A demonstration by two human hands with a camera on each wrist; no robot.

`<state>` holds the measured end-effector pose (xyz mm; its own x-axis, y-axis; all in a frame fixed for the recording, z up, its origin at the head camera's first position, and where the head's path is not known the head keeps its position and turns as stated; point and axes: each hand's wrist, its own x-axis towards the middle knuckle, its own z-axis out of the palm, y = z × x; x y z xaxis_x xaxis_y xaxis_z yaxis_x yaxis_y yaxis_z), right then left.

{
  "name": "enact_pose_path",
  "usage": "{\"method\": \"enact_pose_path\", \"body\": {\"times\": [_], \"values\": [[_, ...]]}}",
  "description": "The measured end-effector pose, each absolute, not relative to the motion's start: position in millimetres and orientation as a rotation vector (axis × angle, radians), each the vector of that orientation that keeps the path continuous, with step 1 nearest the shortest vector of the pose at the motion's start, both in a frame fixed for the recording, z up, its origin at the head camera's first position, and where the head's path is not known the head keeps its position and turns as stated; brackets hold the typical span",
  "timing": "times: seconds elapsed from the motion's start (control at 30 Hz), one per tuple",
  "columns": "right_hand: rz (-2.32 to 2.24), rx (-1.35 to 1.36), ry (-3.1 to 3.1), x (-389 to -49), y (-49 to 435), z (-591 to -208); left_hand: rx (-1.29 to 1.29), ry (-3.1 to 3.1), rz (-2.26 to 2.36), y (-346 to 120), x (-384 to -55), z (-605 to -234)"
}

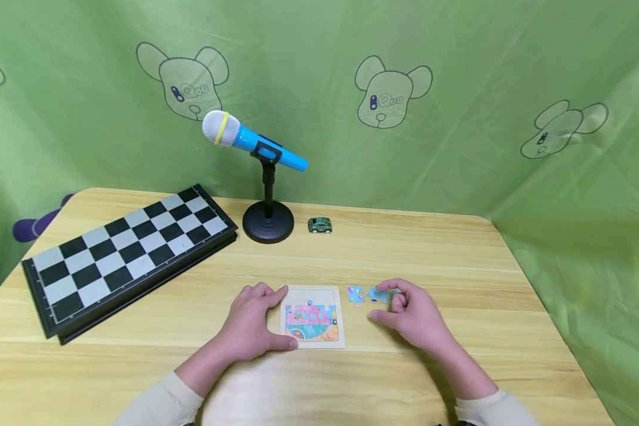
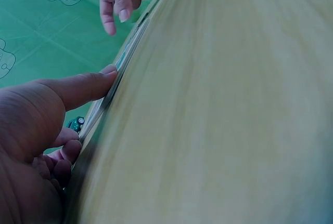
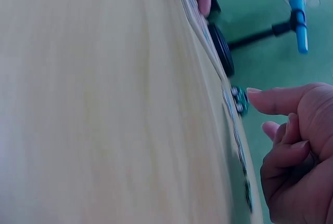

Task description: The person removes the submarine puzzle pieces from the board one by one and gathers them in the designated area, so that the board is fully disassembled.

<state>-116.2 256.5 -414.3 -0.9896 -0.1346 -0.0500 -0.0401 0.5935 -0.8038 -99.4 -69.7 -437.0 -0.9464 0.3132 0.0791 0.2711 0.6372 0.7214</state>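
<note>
Lying partly filled on the wooden table (image 1: pixel 404 251), the puzzle board (image 1: pixel 325 294) is seen with its lower part fitted and its upper band bare; loose blue pieces (image 1: pixel 355 293), just to its right, are judged left to place. Its left corners are touched by the left hand's (image 1: pixel 252 322) spread thumb and index finger; at the pieces, the right hand's (image 1: pixel 416 313) thumb and index finger are parted, nothing visibly pinched.

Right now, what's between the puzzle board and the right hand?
In the head view, loose blue puzzle pieces lie on the tabletop between the puzzle board and the right hand, which partly hides them.
</note>
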Motion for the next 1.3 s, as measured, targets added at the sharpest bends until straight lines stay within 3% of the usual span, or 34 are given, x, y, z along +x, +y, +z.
{"method": "enact_pose_path", "body": {"times": [0.77,1.3], "values": [[-1.366,-0.385,2.531,-122,166,-416,0.492,2.793,1.173,-70,-100,-435],[-1.205,-0.525,2.503,-126,140,-421,0.51,2.81,1.198,-71,-100,-437]]}}
